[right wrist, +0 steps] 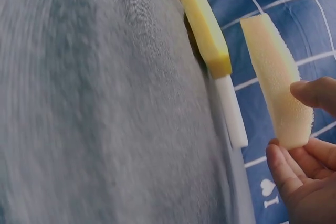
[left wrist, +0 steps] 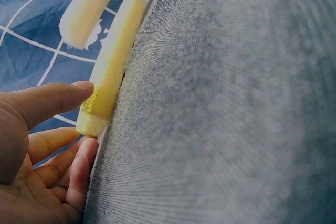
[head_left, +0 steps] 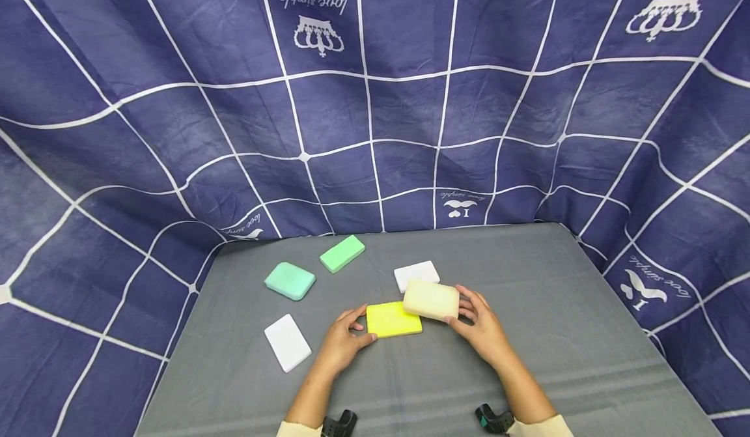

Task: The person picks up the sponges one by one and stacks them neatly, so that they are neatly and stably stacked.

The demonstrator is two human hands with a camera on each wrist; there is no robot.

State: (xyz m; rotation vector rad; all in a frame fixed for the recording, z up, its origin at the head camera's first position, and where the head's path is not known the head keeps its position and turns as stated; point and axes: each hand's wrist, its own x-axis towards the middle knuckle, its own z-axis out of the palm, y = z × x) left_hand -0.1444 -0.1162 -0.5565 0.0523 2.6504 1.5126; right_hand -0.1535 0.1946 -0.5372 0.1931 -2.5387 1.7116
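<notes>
A bright yellow sponge (head_left: 391, 321) lies flat on the grey table, its left end between the thumb and fingers of my left hand (head_left: 342, 344). In the left wrist view, the thumb presses on the face of the yellow sponge (left wrist: 113, 61) and the other fingers bend at its near end. My right hand (head_left: 483, 333) pinches a cream-coloured sponge (head_left: 432, 300) by its right end. The cream sponge (right wrist: 281, 85) is raised off the table in the right wrist view, and from the head it overlaps the yellow sponge's far right corner.
Just behind the cream sponge lies a white rectangular block (head_left: 415, 273), partly hidden by it. Farther left are a light green block (head_left: 342, 253), a rounded teal sponge (head_left: 290, 281) and another white block (head_left: 287, 342). A blue checked curtain (head_left: 410, 111) surrounds the table's back and sides.
</notes>
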